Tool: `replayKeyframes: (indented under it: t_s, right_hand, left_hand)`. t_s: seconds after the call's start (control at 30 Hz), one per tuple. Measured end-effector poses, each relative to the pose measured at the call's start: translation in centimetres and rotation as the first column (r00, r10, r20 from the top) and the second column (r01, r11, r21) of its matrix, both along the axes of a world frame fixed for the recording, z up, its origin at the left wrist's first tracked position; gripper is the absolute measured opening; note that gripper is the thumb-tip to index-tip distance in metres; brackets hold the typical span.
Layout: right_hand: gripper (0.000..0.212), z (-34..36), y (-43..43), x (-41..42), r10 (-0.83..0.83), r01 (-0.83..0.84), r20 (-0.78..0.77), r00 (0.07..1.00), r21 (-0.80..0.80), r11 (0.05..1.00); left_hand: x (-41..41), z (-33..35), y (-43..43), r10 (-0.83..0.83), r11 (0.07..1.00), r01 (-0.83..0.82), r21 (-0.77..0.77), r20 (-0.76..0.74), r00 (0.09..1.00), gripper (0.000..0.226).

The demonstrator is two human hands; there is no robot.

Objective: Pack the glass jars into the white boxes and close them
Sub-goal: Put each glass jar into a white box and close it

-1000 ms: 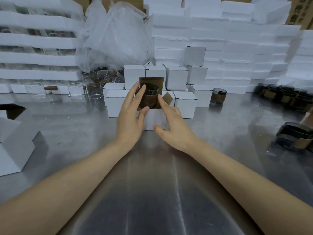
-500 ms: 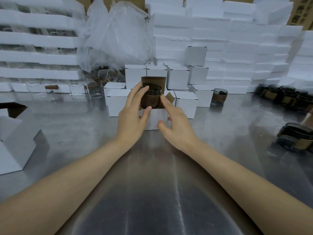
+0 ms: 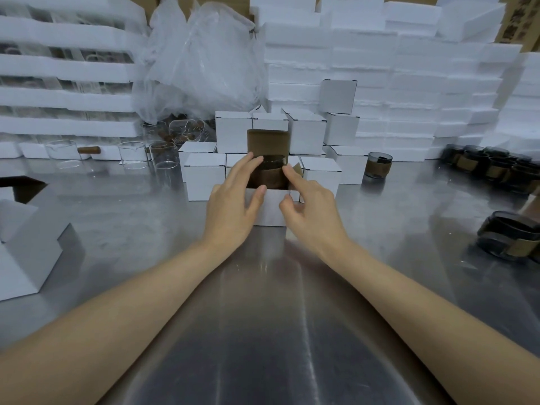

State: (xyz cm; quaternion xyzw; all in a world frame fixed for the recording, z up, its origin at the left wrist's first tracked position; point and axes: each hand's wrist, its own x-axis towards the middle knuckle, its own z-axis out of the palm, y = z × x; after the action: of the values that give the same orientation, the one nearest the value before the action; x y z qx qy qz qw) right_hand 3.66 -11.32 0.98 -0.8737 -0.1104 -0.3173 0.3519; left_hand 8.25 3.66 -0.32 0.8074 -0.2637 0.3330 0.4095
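Cardboard lettering (image 3: 518, 16) blurs unreadably. Left hand (image 3: 230, 211) and right hand (image 3: 312, 214), fingers loosely straight, touch the smoky brown-banded jar (image 3: 271, 173) in its white box (image 3: 273, 211).

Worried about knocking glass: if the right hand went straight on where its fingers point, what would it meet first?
Probably the dark glass jar in the open white box: the right hand points forward and slightly left, index fingertip beside the jar's side. Whether they touch is unclear.
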Motion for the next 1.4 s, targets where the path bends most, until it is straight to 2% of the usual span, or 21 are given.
replayKeyframes:
  t_s: [0.07, 0.2, 0.27, 0.3, 0.4, 0.47, 0.53, 0.57, 0.63, 0.7, 0.77, 0.83, 0.9, 0.97, 1.03, 1.13, 1.23, 1.33, 1.4]
  right_hand:
    - [0.046, 0.1, -0.1, -0.1, -0.005, 0.006, 0.018, 1.0, -0.053, 0.999]
    - [0.039, 0.0, 0.2, 0.0, -0.026, 0.032, 0.029, 0.999, -0.257, 0.966]
    - [0.038, -0.1, 0.0, 0.1, -0.044, 0.053, 0.041, 0.998, -0.251, 0.966]
    - [0.04, -0.2, -0.1, 0.1, -0.044, 0.054, 0.049, 0.998, -0.231, 0.971]
    - [0.056, -0.4, -0.2, 0.2, 0.023, -0.023, 0.063, 0.998, 0.0, 1.0]
    - [0.066, -0.4, -0.4, 0.5, 0.052, -0.056, 0.024, 0.998, 0.237, 0.97]
    - [0.07, -0.5, -0.8, 1.0, 0.081, -0.042, -0.087, 0.993, 0.376, 0.925]
    - [0.07, -0.6, -1.0, 1.1, 0.109, -0.046, -0.141, 0.984, 0.386, 0.921]
    - [0.067, -0.8, -1.3, 1.3, 0.161, -0.093, -0.182, 0.97, 0.333, 0.938]
    - [0.063, -0.9, -1.1, 1.2, 0.185, -0.145, -0.144, 0.972, 0.252, 0.957]
    - [0.06, -1.0, -1.0, 1.1, 0.177, -0.161, -0.105, 0.979, 0.142, 0.977]
    - [0.056, -0.9, -1.0, 1.0, 0.186, -0.183, -0.064, 0.98, 0.053, 0.982]
    - [0.053, -0.8, -1.0, 1.1, 0.22, -0.221, -0.037, 0.975, -0.022, 0.975]
    - [0.047, -0.7, -1.1, 1.4, 0.225, -0.228, -0.038, 0.974, -0.106, 0.968]
    - [0.041, -0.7, -1.2, 1.5, 0.206, -0.211, -0.052, 0.977, -0.135, 0.968]
    - [0.027, -0.5, -1.5, 1.5, 0.22, -0.224, -0.061, 0.974, -0.079, 0.971]
    - [0.03, -0.1, -1.6, 1.5, 0.223, -0.223, -0.049, 0.974, 0.007, 0.975]
    - [0.025, 0.0, -1.7, 1.6, 0.221, -0.213, -0.078, 0.972, 0.098, 0.972]
    - [0.017, -0.1, -1.5, 1.7, 0.223, -0.206, -0.09, 0.971, 0.161, 0.965]
  left_hand:
    - [0.1, -0.1, 0.0, 0.024, 0.998, -0.024, 0.06, -0.001, 1.0, 0.036]
    - [0.2, -0.5, -0.2, 0.087, 0.971, -0.093, 0.222, 0.035, 0.996, 0.026]
    - [0.0, -0.3, -0.3, 0.057, 0.984, -0.057, 0.168, 0.004, 0.998, 0.032]
    - [-0.1, -0.1, -0.3, 0.025, 0.996, -0.024, 0.083, -0.021, 0.999, 0.036]
    - [-0.1, 0.2, 0.0, 0.067, 0.978, -0.082, -0.19, -0.085, 0.994, 0.044]
    - [0.2, 0.4, 0.4, 0.09, 0.94, -0.164, -0.299, -0.246, 0.965, 0.05]
    - [0.6, 0.2, 0.5, -0.014, 0.917, -0.143, -0.373, -0.388, 0.922, 0.053]
    - [0.6, 0.2, 0.5, -0.055, 0.92, -0.11, -0.377, -0.4, 0.915, 0.052]
    - [0.0, 0.3, 0.3, -0.089, 0.95, -0.005, -0.313, -0.286, 0.954, 0.05]
    - [-0.8, 0.4, 0.0, -0.161, 0.977, 0.14, -0.162, -0.121, 0.98, 0.053]
    - [-1.6, 0.4, -0.3, -0.259, 0.966, 0.259, 0.012, -0.025, 0.966, 0.055]
    - [-1.9, 0.2, -0.8, -0.252, 0.949, 0.233, 0.212, 0.068, 0.965, 0.056]
    - [-2.1, 0.3, -1.1, -0.221, 0.946, 0.189, 0.265, 0.098, 0.97, 0.053]
    - [-2.0, 0.7, -1.0, -0.255, 0.96, 0.242, 0.14, 0.088, 0.963, 0.041]
    - [-1.7, 1.0, -0.9, -0.242, 0.966, 0.25, -0.059, 0.121, 0.963, 0.032]
    - [-1.3, 0.9, -1.1, -0.154, 0.938, 0.167, -0.303, 0.064, 0.986, 0.04]
    - [-0.6, 0.3, -1.1, -0.113, 0.937, 0.075, -0.34, -0.096, 0.989, 0.056]
    - [0.0, 0.2, -0.9, -0.312, 0.892, 0.186, -0.412, -0.265, 0.912, 0.061]
    - [0.1, 0.1, -0.8, -0.413, 0.865, 0.264, -0.426, -0.306, 0.858, 0.058]
